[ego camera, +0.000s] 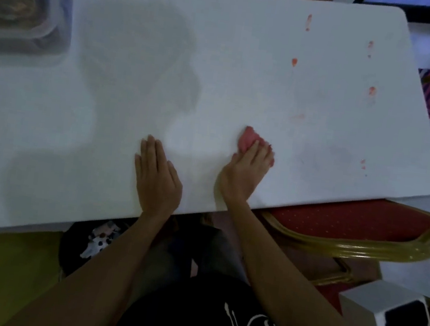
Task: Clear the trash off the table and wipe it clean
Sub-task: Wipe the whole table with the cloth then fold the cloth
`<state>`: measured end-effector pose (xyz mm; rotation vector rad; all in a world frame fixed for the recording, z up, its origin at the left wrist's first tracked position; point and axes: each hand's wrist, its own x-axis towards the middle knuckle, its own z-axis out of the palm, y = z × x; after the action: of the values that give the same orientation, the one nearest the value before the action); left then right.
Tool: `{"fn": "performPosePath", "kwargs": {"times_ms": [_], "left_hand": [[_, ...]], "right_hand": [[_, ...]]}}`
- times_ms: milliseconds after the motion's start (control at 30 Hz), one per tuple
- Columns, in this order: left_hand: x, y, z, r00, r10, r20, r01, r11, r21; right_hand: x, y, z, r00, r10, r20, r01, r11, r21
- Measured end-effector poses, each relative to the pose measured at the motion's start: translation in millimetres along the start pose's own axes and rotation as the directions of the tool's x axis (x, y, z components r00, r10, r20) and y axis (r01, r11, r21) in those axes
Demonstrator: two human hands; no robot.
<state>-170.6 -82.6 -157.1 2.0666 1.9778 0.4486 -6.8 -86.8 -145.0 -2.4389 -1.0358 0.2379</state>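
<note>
Far left: clear tub (25, 4) w/ brownish stuff inside sits at the worktop (141, 45) corner, well apart from the hands. Prob parked there to keep it out of the wiping zone; can't tell what's in it.

Below the near edge, a dark bin bag (96, 240) w/ crumpled bits showing. Looks like the trash has gone in there, since no loose trash shows on the worktop. So the clearing part seems done and wiping is the step in hand.

Left hand (156, 177): open flat, fingers together, palm down on the worktop near the front edge. Holds nothing. Likely a brace to steady the body while the other hand scrubs.

Right hand (248, 169): fingers spread and curled lightly over a pink wad (248, 138), pressing it onto the surface. Wad pokes out past the fingertips, away from the person. It's more pinned under the palm than gripped in a fist.

Right of that: red spots (294, 61) and smears scattered over the right half, apart from the wad, not yet wiped. A faint smudge lies just beside the right hand.

Red chair (350, 220) is tucked under the right end.
</note>
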Motion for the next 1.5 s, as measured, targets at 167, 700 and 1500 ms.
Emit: {"fn": "performPosePath", "kwargs": {"times_ms": [167, 700, 1500], "left_hand": [[0.0, 0.0, 7.2, 0.996, 0.077, 0.045, -0.075, 0.996, -0.055], [26.0, 135.9, 56.1, 0.955, 0.279, 0.101, -0.263, 0.953, -0.149], [10.2, 300.5, 119.3, 0.99, 0.097, 0.099, -0.094, 0.995, -0.038]], "right_hand": [[-41.3, 8.5, -11.9, 0.783, -0.518, 0.345, 0.543, 0.839, 0.027], [91.5, 103.9, -77.2, 0.697, -0.453, 0.556, 0.597, 0.796, -0.099], [230.9, 253.0, -151.3, 0.236, -0.816, 0.528, 0.94, 0.329, 0.088]]}}
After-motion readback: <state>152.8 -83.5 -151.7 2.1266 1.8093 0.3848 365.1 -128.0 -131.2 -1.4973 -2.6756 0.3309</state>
